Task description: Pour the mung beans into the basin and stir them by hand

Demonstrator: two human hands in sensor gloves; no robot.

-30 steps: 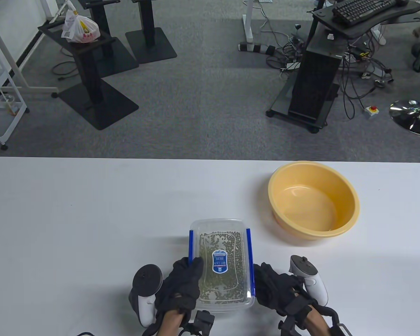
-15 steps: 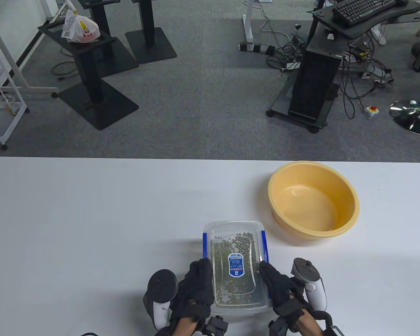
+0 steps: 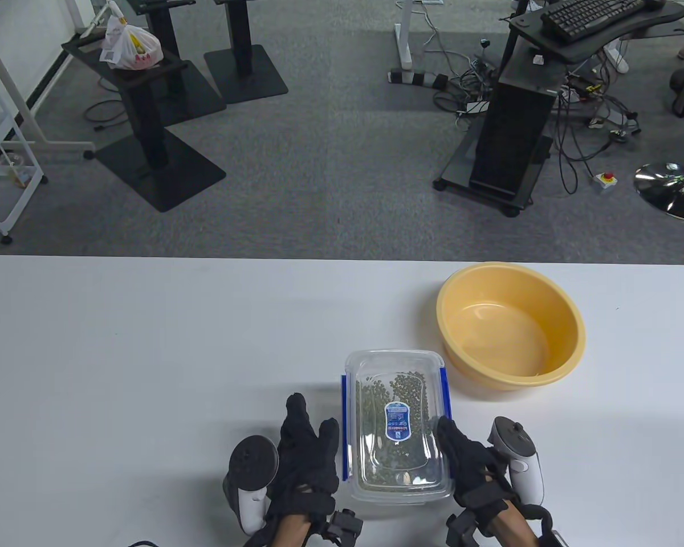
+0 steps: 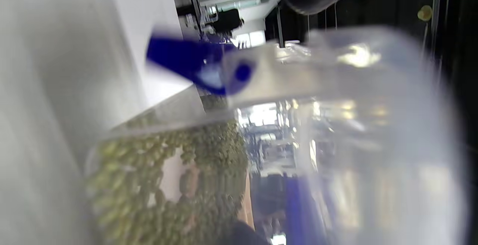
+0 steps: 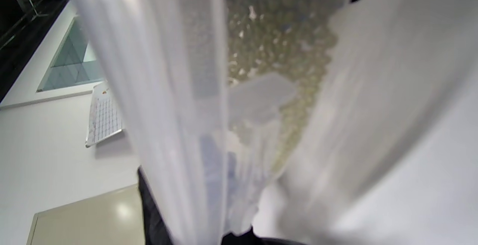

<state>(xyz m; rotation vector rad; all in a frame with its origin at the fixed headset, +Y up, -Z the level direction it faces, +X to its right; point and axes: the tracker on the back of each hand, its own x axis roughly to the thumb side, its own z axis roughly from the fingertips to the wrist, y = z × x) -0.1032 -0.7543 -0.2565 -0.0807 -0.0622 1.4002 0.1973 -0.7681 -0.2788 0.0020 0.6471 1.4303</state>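
The clear plastic container of mung beans sits at the near edge of the white surface, just left of and nearer than the yellow basin, and close beside it. Its clear lid is on, with 2 blue clasps along the long sides. A blue and white label sits in the middle of the lid; its writing is too small to read. In both wrist views the container fills the frame as a blur, green beans showing through the wall.

The left hand lies against the container's left side, its fingers straight and somewhat spread, pointing to the far side, holding nothing. The right hand is at the container's right side with a fingertip touching the near right part of the lid edge; whether its fingers are curled round the container cannot be told. A tracker rides on the back of each hand.

The basin stands upright, and no beans show in it.

Beyond the surface is grey carpet. At the far left stand black pedestal table bases, one carrying a plastic bag with red print that cannot be read, and a white rack. At the far right, a black computer tower on a wheeled stand sits among tangled cables, with a black keyboard on a desk above and a chrome chair base at the right edge.
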